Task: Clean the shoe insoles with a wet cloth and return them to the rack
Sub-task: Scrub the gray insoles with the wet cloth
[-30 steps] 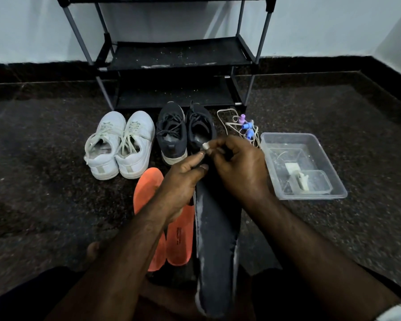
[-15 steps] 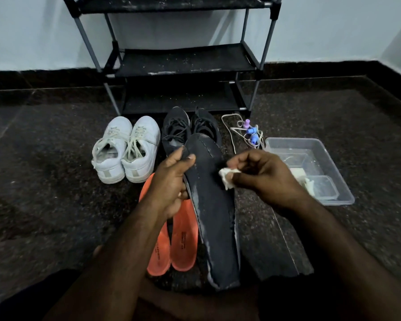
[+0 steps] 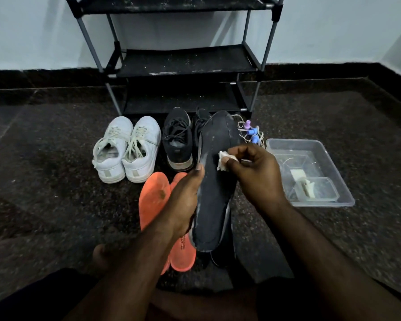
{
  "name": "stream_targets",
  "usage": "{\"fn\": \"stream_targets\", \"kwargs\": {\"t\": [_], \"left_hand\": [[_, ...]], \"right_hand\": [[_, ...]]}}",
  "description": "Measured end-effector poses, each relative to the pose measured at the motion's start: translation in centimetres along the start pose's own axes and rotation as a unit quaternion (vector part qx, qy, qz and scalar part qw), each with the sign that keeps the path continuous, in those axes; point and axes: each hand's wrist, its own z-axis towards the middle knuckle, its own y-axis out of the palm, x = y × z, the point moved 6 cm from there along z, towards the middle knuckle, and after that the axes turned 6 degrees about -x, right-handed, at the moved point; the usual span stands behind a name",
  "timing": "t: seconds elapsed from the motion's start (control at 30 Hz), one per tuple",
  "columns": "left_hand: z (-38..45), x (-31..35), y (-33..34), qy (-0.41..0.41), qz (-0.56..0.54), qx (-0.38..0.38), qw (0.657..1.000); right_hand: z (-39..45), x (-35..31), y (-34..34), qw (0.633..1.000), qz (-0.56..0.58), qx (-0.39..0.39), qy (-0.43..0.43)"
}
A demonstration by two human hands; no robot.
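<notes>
Dark insole (image 3: 214,200): light, floppy, best gripped mid-edge as left hand (image 3: 183,202) does; right hand (image 3: 256,174) pinching wet cloth (image 3: 223,161).

We count two white lace-up sneakers (image 3: 125,149), two black sneakers (image 3: 177,140), two flat orange foam insoles (image 3: 154,198), and one clear plastic tub (image 3: 329,147).
</notes>
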Motion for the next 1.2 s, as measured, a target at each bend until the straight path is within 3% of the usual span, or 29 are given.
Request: {"fn": "stream_targets", "kwargs": {"t": [0.07, 0.23, 0.37, 0.47, 0.6, 0.73, 0.83, 0.97, 1.2], "left_hand": [[0.2, -0.1, -0.2, 0.013, 0.007, -0.002, 1.0], [0.1, -0.6, 0.5, 0.001, 0.02, -0.009, 1.0], [-0.2, -0.2, 0.4, -0.033, 0.071, -0.018, 0.997], [-0.2, 0.0, 0.7, 0.006, 0.136, -0.06, 0.989], [0.0, -0.4, 0.4, 0.033, 0.132, -0.131, 0.982], [0.4, -0.1, 0.3, 0.048, 0.173, -0.124, 0.976], [0.6, 0.0, 0.2, 0.044, 0.153, -0.112, 0.981], [0.6, -0.6, -0.1, 0.031, 0.141, -0.11, 0.983], [0.8, -0.6, -0.4, 0.017, 0.11, -0.093, 0.989]], "right_hand": [[-0.1, -1.6, 0.0, 0.987, -0.147, 0.002, -0.07], [-0.8, -3.5, 3.2, 0.969, -0.204, -0.077, -0.116], [-1.4, -3.1, 3.5, 0.973, -0.185, -0.096, -0.099], [-0.8, -2.7, 2.9, 0.983, -0.159, -0.06, -0.071], [-0.4, -2.6, 2.4, 0.982, -0.167, -0.061, -0.062], [-2.4, -3.1, 3.3, 0.966, -0.192, -0.147, -0.095], [-2.6, -3.6, 3.6, 0.966, -0.192, -0.103, -0.141], [-1.2, -3.7, 3.0, 0.972, -0.188, -0.028, -0.135], [-2.2, -3.3, 3.6, 0.963, -0.212, -0.088, -0.142]]}}
